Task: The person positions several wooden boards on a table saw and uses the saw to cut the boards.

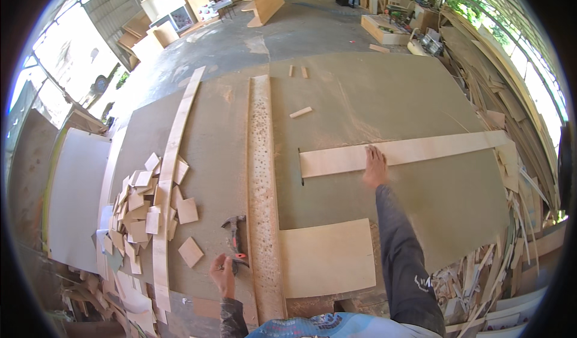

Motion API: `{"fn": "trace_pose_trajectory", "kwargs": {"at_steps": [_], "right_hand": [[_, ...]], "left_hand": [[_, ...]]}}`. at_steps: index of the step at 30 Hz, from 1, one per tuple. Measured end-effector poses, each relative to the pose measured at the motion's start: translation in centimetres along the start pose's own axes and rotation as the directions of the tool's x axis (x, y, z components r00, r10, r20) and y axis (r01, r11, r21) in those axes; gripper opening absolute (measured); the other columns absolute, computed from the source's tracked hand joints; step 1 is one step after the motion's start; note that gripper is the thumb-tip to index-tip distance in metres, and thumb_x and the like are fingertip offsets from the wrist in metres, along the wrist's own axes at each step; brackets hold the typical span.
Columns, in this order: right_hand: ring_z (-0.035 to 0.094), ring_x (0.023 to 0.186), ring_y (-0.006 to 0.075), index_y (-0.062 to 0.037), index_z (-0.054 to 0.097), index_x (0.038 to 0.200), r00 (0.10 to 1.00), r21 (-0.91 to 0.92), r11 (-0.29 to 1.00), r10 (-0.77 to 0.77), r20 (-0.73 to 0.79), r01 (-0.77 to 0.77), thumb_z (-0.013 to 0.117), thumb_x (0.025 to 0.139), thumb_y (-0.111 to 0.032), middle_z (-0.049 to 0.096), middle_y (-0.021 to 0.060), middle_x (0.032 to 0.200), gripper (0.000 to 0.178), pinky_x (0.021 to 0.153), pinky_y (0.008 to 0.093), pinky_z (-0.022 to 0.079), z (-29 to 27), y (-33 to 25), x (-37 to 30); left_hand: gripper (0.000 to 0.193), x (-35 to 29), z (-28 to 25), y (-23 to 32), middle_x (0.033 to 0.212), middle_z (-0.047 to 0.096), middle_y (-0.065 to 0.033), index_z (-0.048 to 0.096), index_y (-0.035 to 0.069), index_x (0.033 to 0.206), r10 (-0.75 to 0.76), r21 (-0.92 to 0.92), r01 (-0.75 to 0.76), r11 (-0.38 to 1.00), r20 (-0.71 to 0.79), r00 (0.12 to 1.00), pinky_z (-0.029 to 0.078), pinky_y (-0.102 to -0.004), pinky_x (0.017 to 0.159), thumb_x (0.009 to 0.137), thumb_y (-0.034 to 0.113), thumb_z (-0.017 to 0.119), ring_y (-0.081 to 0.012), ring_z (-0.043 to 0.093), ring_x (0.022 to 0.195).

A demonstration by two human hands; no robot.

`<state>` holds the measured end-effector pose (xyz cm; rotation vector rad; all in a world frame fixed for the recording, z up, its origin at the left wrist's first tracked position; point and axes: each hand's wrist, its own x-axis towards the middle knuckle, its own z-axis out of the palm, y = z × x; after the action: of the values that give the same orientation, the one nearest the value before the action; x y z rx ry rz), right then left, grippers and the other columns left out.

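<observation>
My right hand (376, 166) lies flat on a long, pale wooden board (439, 150), its fingers stretched across the board near its left part. The board rests crosswise on the large grey-brown worktable (384, 103), and a thin dark slot or strip shows at its left end. My left hand (223, 275) is raised near the table's front, its fingers curled and pressed together; anything in them is too small to make out. Just beside it lies a claw hammer (235, 233) with a dark head and a black and orange handle, seemingly apart from the fingers.
A dusty, speckled channel (261, 158) runs lengthwise down the table. Left of it, a long plank (172, 158) crosses a heap of small wooden squares (137, 209). A rectangular plywood sheet (327, 258) lies near me. Offcuts (475, 278) pile up at the right.
</observation>
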<state>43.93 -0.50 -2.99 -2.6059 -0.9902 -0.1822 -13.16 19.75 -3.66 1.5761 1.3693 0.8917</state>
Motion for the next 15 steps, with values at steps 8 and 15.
{"fn": "trace_pose_trajectory", "kwargs": {"at_steps": [8,15], "right_hand": [[0.044,0.14,0.0258,-0.0121,0.047,0.142,0.946,-0.385,0.896,-0.103,0.306,0.222,0.082,0.066,-0.013,0.049,0.0065,0.148,0.083,0.123,0.0616,0.019,-0.3,6.2,4.5],[0.048,0.136,0.0265,-0.0162,0.054,0.141,0.861,-0.109,0.949,-0.215,0.462,0.295,0.088,0.051,-0.017,0.054,0.0068,0.141,0.096,0.111,0.0623,0.032,-8.9,7.0,-2.3]], "left_hand": [[0.016,-3.2,-0.2,5.6,0.098,0.067,-0.0078,0.073,-0.001,0.102,0.027,0.062,-0.024,0.998,-0.037,0.999,0.048,-0.0277,0.075,0.09,0.009,0.069,-0.0154,0.062,0.089],[0.018,-5.9,2.3,8.7,0.103,0.068,-0.0091,0.073,0.002,0.104,0.235,0.132,-0.26,0.956,0.181,0.955,0.049,-0.0318,0.08,0.087,0.002,0.069,-0.0196,0.064,0.091]]}}
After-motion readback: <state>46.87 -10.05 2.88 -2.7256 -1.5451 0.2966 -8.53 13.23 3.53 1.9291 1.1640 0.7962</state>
